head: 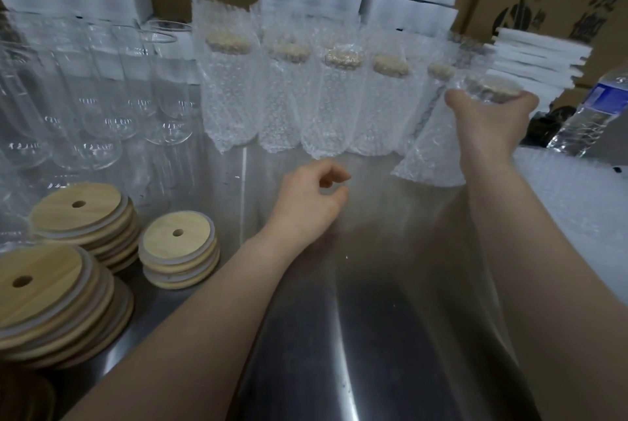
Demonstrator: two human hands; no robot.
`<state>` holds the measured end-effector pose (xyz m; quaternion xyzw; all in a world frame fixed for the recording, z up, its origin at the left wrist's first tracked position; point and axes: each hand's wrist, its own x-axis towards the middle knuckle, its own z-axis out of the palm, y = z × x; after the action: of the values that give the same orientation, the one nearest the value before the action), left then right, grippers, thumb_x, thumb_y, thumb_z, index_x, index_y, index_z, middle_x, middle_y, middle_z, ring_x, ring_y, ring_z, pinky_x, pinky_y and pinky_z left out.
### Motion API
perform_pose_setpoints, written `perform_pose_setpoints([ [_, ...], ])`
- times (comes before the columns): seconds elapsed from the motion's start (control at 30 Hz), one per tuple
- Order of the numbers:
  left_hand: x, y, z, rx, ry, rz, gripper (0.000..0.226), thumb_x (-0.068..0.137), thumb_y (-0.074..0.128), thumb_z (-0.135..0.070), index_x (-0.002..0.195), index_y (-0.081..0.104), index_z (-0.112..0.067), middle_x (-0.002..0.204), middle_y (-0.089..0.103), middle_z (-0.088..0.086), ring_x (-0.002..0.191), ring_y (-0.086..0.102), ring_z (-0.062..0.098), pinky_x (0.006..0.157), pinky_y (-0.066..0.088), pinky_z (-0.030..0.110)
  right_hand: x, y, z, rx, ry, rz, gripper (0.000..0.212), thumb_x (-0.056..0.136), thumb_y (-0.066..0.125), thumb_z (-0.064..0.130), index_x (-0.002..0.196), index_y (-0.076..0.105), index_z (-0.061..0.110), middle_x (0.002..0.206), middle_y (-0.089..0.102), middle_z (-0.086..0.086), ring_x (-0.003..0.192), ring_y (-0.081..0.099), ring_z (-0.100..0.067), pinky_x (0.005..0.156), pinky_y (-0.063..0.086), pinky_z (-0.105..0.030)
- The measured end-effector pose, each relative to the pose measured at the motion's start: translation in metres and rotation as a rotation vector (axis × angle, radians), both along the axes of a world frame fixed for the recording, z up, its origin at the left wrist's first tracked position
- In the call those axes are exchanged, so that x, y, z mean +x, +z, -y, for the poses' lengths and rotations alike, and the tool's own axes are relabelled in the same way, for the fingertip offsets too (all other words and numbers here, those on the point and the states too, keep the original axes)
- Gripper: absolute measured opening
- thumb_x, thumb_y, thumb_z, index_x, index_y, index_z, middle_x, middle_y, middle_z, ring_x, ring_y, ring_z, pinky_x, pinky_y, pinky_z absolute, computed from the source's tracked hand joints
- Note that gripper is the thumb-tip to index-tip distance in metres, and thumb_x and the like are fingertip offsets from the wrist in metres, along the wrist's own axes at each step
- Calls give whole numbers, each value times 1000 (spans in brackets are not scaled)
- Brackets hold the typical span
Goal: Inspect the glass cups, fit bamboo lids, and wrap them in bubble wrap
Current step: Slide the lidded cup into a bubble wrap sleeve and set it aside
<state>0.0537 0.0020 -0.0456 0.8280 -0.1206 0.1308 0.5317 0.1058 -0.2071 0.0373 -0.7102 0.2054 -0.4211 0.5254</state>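
The right hand [489,118] grips the top of a bubble-wrapped clear glass cup [431,155], at the right end of the wrapped row [326,101] along the far edge of the steel surface [373,284]; the left hand [306,203], loosely curled, holds nothing.

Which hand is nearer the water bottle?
Right. The right hand grips a wrapped cup just left of the bottle; the left hand is much farther left, holding nothing.

Steel table [356,284] bearing bare glasses [102,87], wrapped cups [306,94], lid stacks [85,217].
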Motion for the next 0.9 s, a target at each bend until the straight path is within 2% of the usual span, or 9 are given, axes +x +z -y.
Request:
perform_pose_setpoints([
  [0.1, 0, 2, 0, -40, 19, -20, 10, 87, 66, -9, 91, 74, -14, 91, 73, 1, 85, 64, 12, 74, 43, 14, 10, -2, 5, 9, 6, -13, 61, 70, 81, 33, 112, 40, 17, 111, 52, 3, 96, 58, -14, 82, 51, -26],
  [0.23, 0, 2, 0, -64, 6, -35, 11, 87, 65, -8, 86, 73, -16, 88, 73, 3, 82, 64, 13, 74, 46, 16, 20, -2, 9, 15, 42, -60, 71, 70, 82, 31, 125, 42, 13, 118, 52, 2, 107, 56, -16, 96, 50, -30],
  [0.4, -1, 2, -1, -116, 1, -66, 16, 87, 63, -6, 83, 71, -18, 85, 73, 5, 77, 63, 13, 73, 47, 20, 24, 1, 17, 69, 111, -84, 66, 70, 84, 28, 114, 35, 22, 121, 50, 0, 111, 54, -18, 88, 46, -27],
  [0.47, -1, 2, -2, -121, 1, -67, 16, 87, 63, -6, 82, 71, -18, 84, 73, 6, 76, 63, 13, 73, 48, 22, 25, 0, 17, 63, 115, -89, 67, 70, 85, 28, 112, 34, 23, 122, 50, 0, 111, 54, -19, 90, 47, -28],
  [0.6, -2, 3, -2, -123, -2, -71, 18, 88, 62, -4, 81, 70, -19, 84, 73, 8, 70, 61, 12, 70, 49, 22, 26, -4, 15, 44, 126, -84, 77, 69, 85, 30, 128, 36, 17, 130, 48, -3, 117, 52, -21, 103, 46, -35],
  [0.77, -2, 3, -2, -134, -3, -74, 19, 88, 61, -4, 82, 70, -18, 85, 73, 9, 68, 60, 12, 70, 50, 23, 28, -11, 13, 48, 124, -41, 82, 72, 82, 32, 135, 32, 17, 138, 41, -6, 125, 46, -23, 108, 42, -40],
  [0.9, -2, 3, -3, -129, -1, -64, 19, 88, 61, -4, 82, 71, -18, 84, 73, 7, 68, 59, 11, 72, 50, 24, 29, -13, 12, -7, 80, -141, 95, 75, 80, 42, 146, 22, 16, 152, 25, -12, 138, 31, -30, 113, 35, -45],
])
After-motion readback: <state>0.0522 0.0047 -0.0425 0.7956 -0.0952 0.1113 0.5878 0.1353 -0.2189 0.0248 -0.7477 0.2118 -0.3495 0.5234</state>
